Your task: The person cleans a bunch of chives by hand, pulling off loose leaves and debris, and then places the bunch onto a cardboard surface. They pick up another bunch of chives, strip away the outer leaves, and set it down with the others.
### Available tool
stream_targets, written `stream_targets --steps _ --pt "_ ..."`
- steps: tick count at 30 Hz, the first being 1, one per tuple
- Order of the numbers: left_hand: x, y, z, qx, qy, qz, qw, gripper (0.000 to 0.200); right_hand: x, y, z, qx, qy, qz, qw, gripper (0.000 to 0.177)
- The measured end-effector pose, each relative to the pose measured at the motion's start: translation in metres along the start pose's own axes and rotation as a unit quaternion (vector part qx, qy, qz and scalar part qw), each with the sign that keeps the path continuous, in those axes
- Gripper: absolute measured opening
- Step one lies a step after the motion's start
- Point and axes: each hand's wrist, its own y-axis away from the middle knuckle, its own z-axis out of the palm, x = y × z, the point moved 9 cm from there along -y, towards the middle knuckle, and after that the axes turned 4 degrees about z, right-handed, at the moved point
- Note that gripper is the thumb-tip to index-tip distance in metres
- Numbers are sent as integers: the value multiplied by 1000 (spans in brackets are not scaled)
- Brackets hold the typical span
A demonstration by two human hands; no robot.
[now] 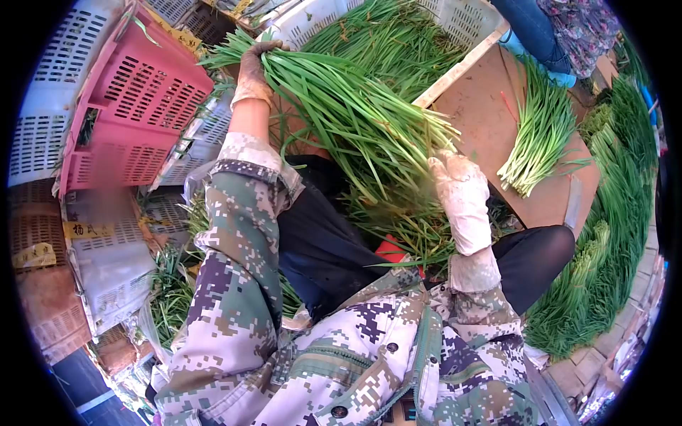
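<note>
Camouflage jacket (320, 369); green bundle (355, 92) between left hand (251, 69), clasping it, and right hand (458, 184) (grip unclear).

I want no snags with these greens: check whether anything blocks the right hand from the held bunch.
Nothing visible beyond its own glove: the right hand is at the pale stem ends of the bunch. The left hand grips the leafy part.
</note>
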Motion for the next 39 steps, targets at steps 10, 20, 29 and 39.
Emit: stream_targets --steps 10,20,29,39 --pt "-2 22 35 -108 88 -8 990 15 -8 -35 28 -49 -212 118 969 47" --pt "5 33 55 -183 119 3 976 18 -18 -50 49 11 -435 102 895 19" --pt "5 18 24 -75 42 5 996 25 19 -30 50 -15 -708 165 687 14" --pt "-4 8 -3 17 -27 -3 999 16 38 21 -31 -146 -849 104 497 15"
